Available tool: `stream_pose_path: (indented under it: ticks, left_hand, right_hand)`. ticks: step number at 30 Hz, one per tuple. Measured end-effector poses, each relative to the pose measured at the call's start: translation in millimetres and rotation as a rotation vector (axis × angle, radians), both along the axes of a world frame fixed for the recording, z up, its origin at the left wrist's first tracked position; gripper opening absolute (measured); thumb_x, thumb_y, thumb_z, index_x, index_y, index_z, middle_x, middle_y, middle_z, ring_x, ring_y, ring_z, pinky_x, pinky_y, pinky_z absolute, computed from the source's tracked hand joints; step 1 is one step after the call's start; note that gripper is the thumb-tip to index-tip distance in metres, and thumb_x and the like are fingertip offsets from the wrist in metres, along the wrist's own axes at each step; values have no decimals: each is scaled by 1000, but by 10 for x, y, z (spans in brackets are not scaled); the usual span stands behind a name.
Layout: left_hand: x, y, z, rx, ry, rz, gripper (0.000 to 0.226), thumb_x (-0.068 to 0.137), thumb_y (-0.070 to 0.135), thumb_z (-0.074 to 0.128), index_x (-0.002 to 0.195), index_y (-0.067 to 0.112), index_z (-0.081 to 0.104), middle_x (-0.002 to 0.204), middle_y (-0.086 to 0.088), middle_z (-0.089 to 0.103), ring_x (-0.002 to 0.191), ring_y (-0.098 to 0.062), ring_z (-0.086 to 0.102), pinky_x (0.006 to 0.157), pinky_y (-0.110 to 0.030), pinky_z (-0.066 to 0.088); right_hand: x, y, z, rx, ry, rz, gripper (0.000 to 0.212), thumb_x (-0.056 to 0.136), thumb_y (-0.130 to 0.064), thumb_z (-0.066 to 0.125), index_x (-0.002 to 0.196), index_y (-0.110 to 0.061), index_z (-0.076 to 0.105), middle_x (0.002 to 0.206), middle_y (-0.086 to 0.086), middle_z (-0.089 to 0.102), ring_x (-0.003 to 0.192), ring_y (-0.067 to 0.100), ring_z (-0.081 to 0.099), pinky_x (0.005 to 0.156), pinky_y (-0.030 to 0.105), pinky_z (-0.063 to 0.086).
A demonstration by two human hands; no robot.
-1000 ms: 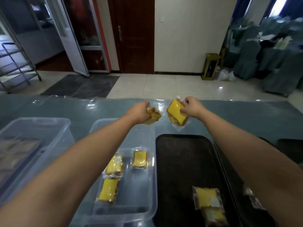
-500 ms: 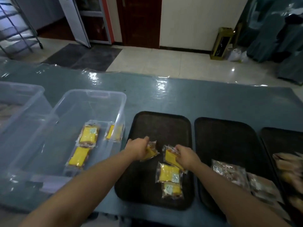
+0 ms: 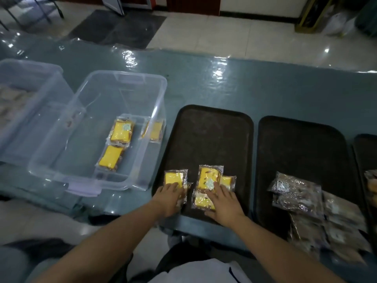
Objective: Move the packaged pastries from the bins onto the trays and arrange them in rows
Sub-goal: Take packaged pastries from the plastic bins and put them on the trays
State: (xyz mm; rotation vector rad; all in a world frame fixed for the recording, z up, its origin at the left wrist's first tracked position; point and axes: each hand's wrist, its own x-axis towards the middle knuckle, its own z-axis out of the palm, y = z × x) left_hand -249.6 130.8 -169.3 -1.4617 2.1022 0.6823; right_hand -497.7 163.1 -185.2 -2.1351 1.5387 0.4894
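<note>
Both hands, left hand (image 3: 170,198) and right hand (image 3: 223,203), press flat, straight fingers on yellow pastry packs (image 3: 208,180) lying under and just beyond the fingertips on the tray (image 3: 204,129); packs should be squared edge-to-edge without overlap.

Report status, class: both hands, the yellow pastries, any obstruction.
Left hand flat on yellow packaged pastry; right hand flat on overlapping yellow packs. Dark tray: mostly bare. Three packs in clear bin. No obstruction.

The third tray (image 3: 367,148) is cut off at the right edge, its packets (image 3: 371,183) blurred.
</note>
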Motion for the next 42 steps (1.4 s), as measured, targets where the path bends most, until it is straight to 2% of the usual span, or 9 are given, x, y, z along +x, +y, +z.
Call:
stream_pose_path:
  ticks: [3,6,12,18,22,25,32,38,42]
  left_hand:
    - [-61,-266,250,-108,48,-13,67,94,38,59,154,27,31,161,-4,28,146,-29,26,119,-46,23]
    - [-152,-591,570,-286,139,-50,44,96,34,53,139,25,50,140,-2,53,129,-25,45,107,-42,39]
    - [-130,-1312,1372,-629,363,-100,13,95,31,52,94,19,56,94,-6,64,89,-26,58,71,-36,44]
    - [622,-2020,1899,-663,423,29,14,97,28,51,87,19,53,93,-9,65,83,-34,62,68,-42,51]
    - [1470,-2408,1855,-561,256,65,21,98,32,49,81,20,53,102,-11,66,90,-35,62,69,-37,49]
    - [2042,-2598,1649,-466,165,94,33,102,35,41,77,18,54,105,-15,67,94,-35,62,71,-35,44]
    - [2666,-2672,714,-197,-45,136,27,94,7,52,119,10,63,123,-9,67,111,-30,66,93,-40,53]
    - [2633,-2165,50,-40,2,419,54,96,44,56,143,23,39,146,-12,36,129,-35,48,103,-45,45]
    - [2573,-1956,-196,-14,-49,493,75,88,61,59,146,38,18,151,-14,11,125,-41,42,98,-52,48]
  right_hand:
    - [57,-225,165,-176,-117,-74,47,102,-49,43,142,-25,48,155,6,36,142,26,33,115,47,28]
    - [190,-633,442,-298,-207,-137,30,104,-38,43,117,-21,64,124,1,62,119,22,54,97,39,40]
    - [616,-1510,1232,-502,-430,-337,23,102,-30,49,89,-19,64,89,1,66,83,23,63,74,38,50]
    - [1344,-2209,1838,-621,-573,-358,30,101,-33,54,84,-10,62,82,9,66,78,29,60,67,39,45]
    - [2096,-2574,2075,-639,-598,-278,37,101,-35,54,73,-12,54,76,15,65,74,33,59,62,38,41]
    - [2680,-2826,2012,-514,-493,-211,36,105,-37,42,82,-15,58,86,15,67,82,34,61,67,38,44]
    - [3315,-3028,1176,-165,-225,-293,23,100,-11,43,121,-5,48,120,20,58,109,40,60,85,43,46]
    - [3408,-2986,473,47,-84,-454,67,97,-29,55,155,-16,26,153,19,34,139,37,37,110,44,38]
    - [3430,-3118,227,22,-61,-603,57,100,-41,48,152,-28,27,157,20,16,145,40,22,112,53,31]
